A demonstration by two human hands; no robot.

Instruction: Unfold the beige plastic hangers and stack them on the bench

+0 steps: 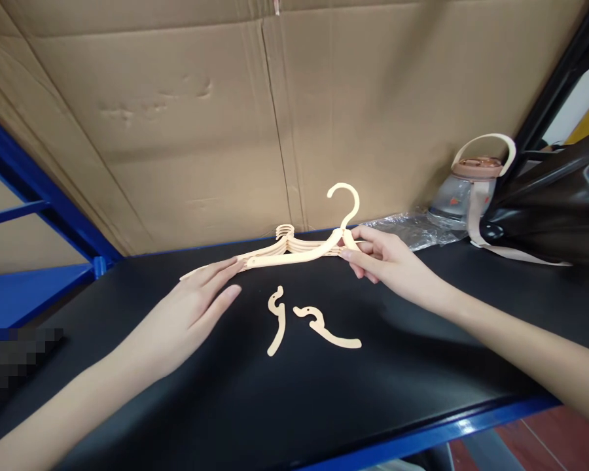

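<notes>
A cream plastic hanger (304, 252) with a curled hook (346, 199) is held just above the black tabletop (422, 366). My right hand (380, 255) pinches it at the base of the hook. My left hand (196, 307) lies flat with fingers stretched out, fingertips touching the hanger's left arm. Behind it rests a small stack of like hangers (285, 234). Two loose cream hanger arm pieces (276, 320) (326, 327) lie on the table in front of my hands.
A cardboard wall (255, 118) stands at the back. At the right are a clear jug with a strap (464, 190), a crumpled plastic bag (412, 229) and a black bag (559, 203). Blue shelf frame (34, 190) runs along the left; blue front edge (446, 432).
</notes>
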